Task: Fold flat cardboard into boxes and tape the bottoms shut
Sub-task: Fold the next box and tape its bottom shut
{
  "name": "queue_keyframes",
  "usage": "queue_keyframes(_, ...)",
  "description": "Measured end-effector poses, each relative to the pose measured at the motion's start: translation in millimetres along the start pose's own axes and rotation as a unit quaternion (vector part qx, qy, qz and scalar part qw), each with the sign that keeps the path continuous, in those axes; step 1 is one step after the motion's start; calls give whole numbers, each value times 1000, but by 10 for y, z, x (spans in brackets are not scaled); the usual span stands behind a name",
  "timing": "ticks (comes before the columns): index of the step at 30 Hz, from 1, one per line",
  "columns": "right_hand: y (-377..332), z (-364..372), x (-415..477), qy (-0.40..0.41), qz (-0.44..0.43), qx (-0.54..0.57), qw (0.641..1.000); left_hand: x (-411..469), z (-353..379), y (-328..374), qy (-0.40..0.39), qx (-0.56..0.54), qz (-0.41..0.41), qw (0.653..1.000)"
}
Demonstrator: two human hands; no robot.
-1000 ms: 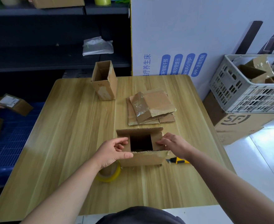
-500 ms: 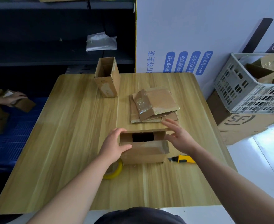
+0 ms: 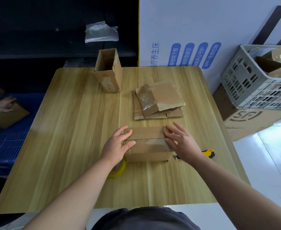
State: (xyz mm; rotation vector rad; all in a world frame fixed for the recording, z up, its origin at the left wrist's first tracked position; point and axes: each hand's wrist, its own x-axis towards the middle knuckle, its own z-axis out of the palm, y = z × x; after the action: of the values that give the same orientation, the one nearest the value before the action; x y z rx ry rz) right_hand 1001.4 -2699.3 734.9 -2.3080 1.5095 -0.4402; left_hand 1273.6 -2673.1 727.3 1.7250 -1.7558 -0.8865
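Pressing box flaps — left hand, right hand flat.

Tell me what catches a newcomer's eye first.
The left hand and right hand press the flaps of a cardboard box shut at the near middle of the table. Behind it stand an open upright box and a stack of flat cardboard; a yellow tape roll lies under the left wrist.
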Motion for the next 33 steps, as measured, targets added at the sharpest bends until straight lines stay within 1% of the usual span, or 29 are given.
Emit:
queue_keyframes(2,-159,18,110,26,-44,-20,999,-5,18,-7,-1,-6,1,1000)
queue_keyframes(3,-271,51,162,4,-53,-18,998,-4,34,-3,0,-3,4,1000)
queue_keyframes(4,-385,110,192,-36,-52,-18,998,-1,45,7,-1,4,7,1000)
queue_keyframes(5,-472,182,198,-74,-51,-33,995,2,46,14,-3,7,10,1000)
queue_keyframes(7,-519,295,184,-111,-53,-91,988,-5,26,6,-15,-8,6,1000)
queue_keyframes(9,-503,296,189,-131,-48,-106,985,-53,-23,-69,1,-40,-32,999)
queue_keyframes(11,-477,281,203,-134,-47,-98,985,-139,-69,-229,36,-54,-112,992)
queue_keyframes(12,-470,282,211,-133,-47,-96,985,-187,-79,-333,31,-27,-144,989)
queue_keyframes(13,-469,290,214,-135,-46,-98,985,-244,-79,-448,1,20,-170,985)
queue_keyframes(15,-480,297,219,-140,-42,-99,984,-351,-41,-649,-91,111,-202,969)
queue_keyframes(17,-481,292,220,-142,-39,-94,985,-423,26,-756,-152,182,-204,950)
queue_keyframes(19,-473,292,220,-139,-38,-89,985,-455,121,-815,-168,252,-182,935)
queue_keyframes(21,-468,305,219,-136,-37,-86,986,-444,176,-832,-159,282,-178,929)
queue_keyframes(23,-465,311,223,-136,-35,-81,987,-397,183,-854,-146,271,-192,932)
queue_keyframes(26,-458,313,227,-135,-34,-73,988,-402,101,-880,-128,247,-189,942)
queue_keyframes(29,-445,315,225,-130,-26,-64,989,-490,-82,-864,-53,145,-205,966)
queue_keyframes(31,-439,315,230,-128,-20,-57,990,-517,-228,-790,8,68,-179,981)
queue_keyframes(33,-449,307,240,-130,-14,-50,990,-514,-360,-648,55,16,-138,989)
